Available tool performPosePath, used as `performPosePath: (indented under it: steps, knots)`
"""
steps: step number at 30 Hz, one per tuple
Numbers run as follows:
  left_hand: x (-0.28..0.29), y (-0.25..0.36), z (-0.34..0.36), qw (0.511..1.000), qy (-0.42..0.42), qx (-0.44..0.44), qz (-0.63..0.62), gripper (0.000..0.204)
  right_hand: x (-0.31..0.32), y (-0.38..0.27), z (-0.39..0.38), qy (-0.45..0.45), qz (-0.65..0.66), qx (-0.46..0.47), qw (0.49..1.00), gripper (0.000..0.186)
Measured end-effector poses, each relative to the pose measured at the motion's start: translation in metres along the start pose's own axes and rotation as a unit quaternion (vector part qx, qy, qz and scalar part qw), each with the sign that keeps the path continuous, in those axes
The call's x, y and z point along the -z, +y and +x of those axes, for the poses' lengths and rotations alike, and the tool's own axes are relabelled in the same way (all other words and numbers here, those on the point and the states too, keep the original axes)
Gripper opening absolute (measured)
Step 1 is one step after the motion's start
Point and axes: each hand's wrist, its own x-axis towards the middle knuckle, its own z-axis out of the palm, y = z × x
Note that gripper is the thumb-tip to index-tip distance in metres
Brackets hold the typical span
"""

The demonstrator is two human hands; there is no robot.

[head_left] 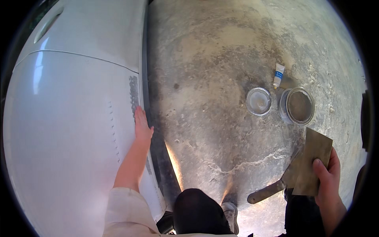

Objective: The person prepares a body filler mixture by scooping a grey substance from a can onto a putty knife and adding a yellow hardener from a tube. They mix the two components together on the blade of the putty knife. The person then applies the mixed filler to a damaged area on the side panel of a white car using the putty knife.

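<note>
My left hand lies with fingers stretched out along the lower edge of a white car door panel. Its fingertips touch a rough grey patch where the paint is gone. In my right hand is a flat rectangular metal spreader, the thumb pressed on its face. A putty knife crosses behind the spreader, its handle sticking out to the left; how the fingers hold it is hidden.
On the stained concrete floor stand an open round tin, its round lid and a small white-and-blue tube. The car's dark sill runs along my left. My knee and shoe are below.
</note>
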Motion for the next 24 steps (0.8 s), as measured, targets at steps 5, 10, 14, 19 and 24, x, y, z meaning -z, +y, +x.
performPosePath:
  steps: [5,10,14,19,24]
  knots:
    - [-0.001,0.014,-0.060,0.998,-0.032,-0.049,0.010,0.091,0.004,-0.005,-0.001,-0.007,0.034,0.013,0.999,0.051]
    - [-0.002,0.021,-0.131,0.993,-0.044,-0.108,-0.017,0.091,-0.001,-0.012,0.002,-0.019,0.055,0.030,0.998,0.046]
    - [-0.012,0.036,-0.193,0.983,-0.061,-0.168,-0.032,0.090,0.000,-0.020,0.002,-0.041,0.081,0.044,0.995,0.043]
    - [-0.030,0.056,-0.262,0.971,-0.083,-0.225,-0.016,0.091,0.001,-0.021,-0.003,-0.040,0.102,0.059,0.992,0.041]
    - [-0.069,0.097,-0.342,0.960,-0.069,-0.262,-0.069,0.088,0.011,-0.023,-0.009,-0.028,0.116,0.066,0.991,0.037]
